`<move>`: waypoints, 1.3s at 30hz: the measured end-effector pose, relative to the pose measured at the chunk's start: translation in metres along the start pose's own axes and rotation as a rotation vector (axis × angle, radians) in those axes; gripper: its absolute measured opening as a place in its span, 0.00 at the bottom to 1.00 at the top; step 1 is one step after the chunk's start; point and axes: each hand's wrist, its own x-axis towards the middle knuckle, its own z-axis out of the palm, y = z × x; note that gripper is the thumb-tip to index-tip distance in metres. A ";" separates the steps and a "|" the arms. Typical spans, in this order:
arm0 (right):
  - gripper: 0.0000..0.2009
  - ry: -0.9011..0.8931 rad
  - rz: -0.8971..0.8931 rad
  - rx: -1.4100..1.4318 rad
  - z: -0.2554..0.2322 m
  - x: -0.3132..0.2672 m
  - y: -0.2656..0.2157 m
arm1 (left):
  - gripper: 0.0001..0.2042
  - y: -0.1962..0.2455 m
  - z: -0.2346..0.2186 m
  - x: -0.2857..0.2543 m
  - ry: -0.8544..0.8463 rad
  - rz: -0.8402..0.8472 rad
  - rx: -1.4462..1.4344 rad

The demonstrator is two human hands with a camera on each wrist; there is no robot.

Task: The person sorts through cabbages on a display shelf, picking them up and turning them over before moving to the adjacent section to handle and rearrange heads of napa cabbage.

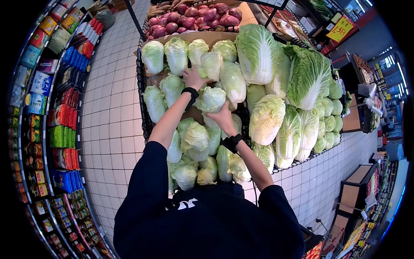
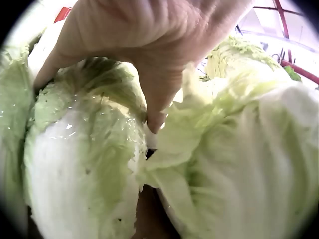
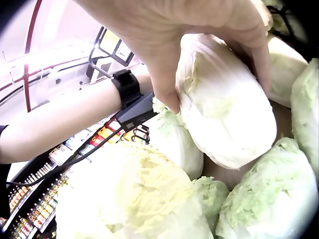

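My right hand (image 1: 223, 117) grips a pale napa cabbage (image 1: 211, 100) above the middle of the pile. In the right wrist view, thumb and fingers of the right hand (image 3: 199, 30) wrap the upper end of that white-ribbed cabbage (image 3: 224, 107). Farther back in the pile is my left hand (image 1: 195, 79). Seen from the left wrist, the left hand (image 2: 149, 35) spans the top of a wet-looking napa cabbage (image 2: 82, 154), fingers down one side and thumb down the other. Beside its thumb a second cabbage (image 2: 249, 159) shows loose outer leaves.
Larger napa cabbages (image 1: 267, 118) fill the right of the display, with round green cabbages (image 1: 330, 108) beyond. Red onions (image 1: 194, 19) lie at the back. Packed shelves (image 1: 64, 108) stand across the tiled aisle (image 1: 108, 112) at left. A yellow price sign (image 1: 340, 29) hangs at right.
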 end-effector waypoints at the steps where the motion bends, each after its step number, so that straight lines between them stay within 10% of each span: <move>1: 0.46 -0.011 -0.006 0.011 -0.003 -0.004 -0.001 | 0.52 0.003 0.002 0.000 0.014 -0.012 0.036; 18: 0.48 0.013 0.050 0.141 -0.046 -0.043 -0.002 | 0.40 0.006 -0.007 -0.015 0.107 0.137 0.033; 27: 0.48 -0.002 0.063 0.193 -0.041 -0.047 0.009 | 0.58 0.026 -0.024 0.036 -0.110 0.266 0.297; 29: 0.47 -0.012 0.050 0.171 -0.038 -0.047 0.011 | 0.63 0.033 -0.035 0.058 -0.480 0.145 -0.206; 39: 0.47 -0.021 0.035 0.186 -0.040 -0.045 0.008 | 0.61 0.066 -0.026 0.053 -0.157 -0.008 -0.157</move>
